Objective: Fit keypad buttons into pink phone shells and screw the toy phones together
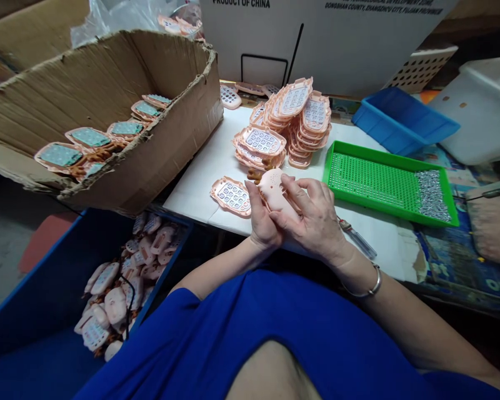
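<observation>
Both my hands hold one pale pink toy phone shell (pixel 274 188) just above the white table (pixel 200 178), back side up. My left hand (pixel 263 221) wraps its lower left edge. My right hand (pixel 314 216) grips it from the right, fingers curled over the top. A peach keypad front piece (pixel 231 196) lies flat on the table just left of my hands. Beyond them stand stacks of similar keypad pieces (pixel 294 119).
A torn cardboard box (pixel 108 83) with several keypad parts sits at left. Below it a blue bin (pixel 33 300) holds assembled toys. A green perforated tray (pixel 383 180) with screws and a blue tray (pixel 404 119) lie right. A screwdriver (pixel 358 239) rests by my right wrist.
</observation>
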A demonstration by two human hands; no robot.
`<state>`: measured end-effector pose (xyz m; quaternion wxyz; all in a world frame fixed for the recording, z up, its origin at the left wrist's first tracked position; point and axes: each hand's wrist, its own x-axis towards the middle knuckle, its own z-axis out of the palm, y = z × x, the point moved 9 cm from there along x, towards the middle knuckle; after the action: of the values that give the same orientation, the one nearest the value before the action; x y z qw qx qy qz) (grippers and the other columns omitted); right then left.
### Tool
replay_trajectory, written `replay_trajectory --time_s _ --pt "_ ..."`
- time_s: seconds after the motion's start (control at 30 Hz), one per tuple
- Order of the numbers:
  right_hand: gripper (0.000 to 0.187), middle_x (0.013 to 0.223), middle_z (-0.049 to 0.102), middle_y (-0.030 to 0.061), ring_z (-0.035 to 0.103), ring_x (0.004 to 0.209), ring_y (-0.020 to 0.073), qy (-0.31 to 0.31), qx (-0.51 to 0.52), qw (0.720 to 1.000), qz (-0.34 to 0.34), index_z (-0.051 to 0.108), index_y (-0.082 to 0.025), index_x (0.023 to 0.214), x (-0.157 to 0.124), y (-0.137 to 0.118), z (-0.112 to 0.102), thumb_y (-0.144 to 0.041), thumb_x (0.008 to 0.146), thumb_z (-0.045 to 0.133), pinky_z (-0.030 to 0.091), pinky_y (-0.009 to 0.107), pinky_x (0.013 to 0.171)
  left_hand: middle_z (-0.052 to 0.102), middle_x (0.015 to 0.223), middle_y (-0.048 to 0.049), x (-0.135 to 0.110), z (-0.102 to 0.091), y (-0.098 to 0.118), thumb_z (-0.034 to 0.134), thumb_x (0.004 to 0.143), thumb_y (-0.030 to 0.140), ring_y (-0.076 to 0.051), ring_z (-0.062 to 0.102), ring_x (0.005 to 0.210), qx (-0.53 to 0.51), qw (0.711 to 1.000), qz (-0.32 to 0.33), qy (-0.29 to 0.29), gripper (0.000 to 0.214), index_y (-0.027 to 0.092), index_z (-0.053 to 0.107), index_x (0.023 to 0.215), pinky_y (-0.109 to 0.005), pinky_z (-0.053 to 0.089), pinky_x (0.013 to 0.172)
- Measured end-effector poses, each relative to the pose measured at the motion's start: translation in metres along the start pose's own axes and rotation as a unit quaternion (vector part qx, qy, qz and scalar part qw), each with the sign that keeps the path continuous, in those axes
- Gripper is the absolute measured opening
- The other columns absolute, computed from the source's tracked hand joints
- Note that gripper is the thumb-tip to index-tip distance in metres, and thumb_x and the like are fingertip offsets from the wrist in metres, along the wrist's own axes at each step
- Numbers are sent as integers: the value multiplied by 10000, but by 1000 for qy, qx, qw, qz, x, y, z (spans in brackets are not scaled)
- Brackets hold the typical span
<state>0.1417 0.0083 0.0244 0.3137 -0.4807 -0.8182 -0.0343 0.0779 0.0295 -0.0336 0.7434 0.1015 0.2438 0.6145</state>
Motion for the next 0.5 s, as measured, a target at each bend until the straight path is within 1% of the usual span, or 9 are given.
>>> replay_trajectory --time_s 0.03,0.07,0.13,0.17,0.2,0.3,0.33,0.4,0.5 --pt "659 1127 584 112 527 1084 288 5 4 1000 -9 451 -261 1478 -1 -1 0 -624 928 460 431 486 964 734 1102 -94 -1 1 1 332 913 683 -276 539 1328 10 1000 6 -15 604 199 693 920 -388 445 1115" --pt "647 1140 582 117 522 1115 294 13 7 1000 -19 444 -256 1482 -2 -3 1 -609 940 447 430 493 976 736 1105 -80 -3 3 3 445 885 645 -275 542 1326 26 999 15 -32 509 205 697 912 -391 418 1138" --pt "615 1169 581 135 510 1168 304 30 12 999 -38 434 -232 1488 -4 -5 1 -560 968 417 431 498 991 731 1124 -56 -5 6 7 618 821 489 -262 540 1328 62 996 37 -57 328 201 702 953 -394 361 1179" --pt "605 1183 579 145 507 1185 308 34 14 998 -46 427 -218 1492 -6 -6 1 -538 979 403 433 501 994 726 1141 -49 -6 7 8 653 793 409 -255 534 1335 78 994 44 -64 298 196 700 997 -393 341 1189" --pt "604 1197 576 154 505 1197 312 33 17 998 -51 418 -207 1498 -7 -7 2 -525 986 391 435 506 996 722 1155 -48 -7 8 9 660 775 353 -249 525 1343 91 992 47 -68 313 193 694 1041 -392 333 1192" --pt "636 1245 559 161 499 1230 317 15 48 997 -55 395 -213 1517 -11 -7 5 -563 988 345 438 527 1014 714 1185 -59 -6 8 11 610 755 308 -245 506 1359 105 990 58 -72 423 187 668 1156 -386 338 1183" --pt "635 1252 559 155 509 1227 306 11 73 996 -45 404 -224 1512 -12 -5 3 -576 989 328 447 522 1017 714 1191 -59 -6 8 13 603 745 302 -246 509 1355 106 989 67 -77 456 190 660 1183 -380 340 1180" --pt "609 1250 578 142 551 1188 274 12 135 991 0 441 -235 1488 -10 4 -3 -574 994 330 483 484 1002 721 1184 -53 -6 10 17 613 735 295 -252 535 1329 113 985 92 -92 493 205 647 1219 -377 357 1167" --pt "553 1188 643 122 614 1101 239 5 225 970 92 551 -234 1394 -6 22 -10 -572 977 421 534 418 943 735 1158 -50 -9 13 18 690 731 291 -273 577 1278 147 976 104 -121 515 235 636 1241 -396 404 1126"
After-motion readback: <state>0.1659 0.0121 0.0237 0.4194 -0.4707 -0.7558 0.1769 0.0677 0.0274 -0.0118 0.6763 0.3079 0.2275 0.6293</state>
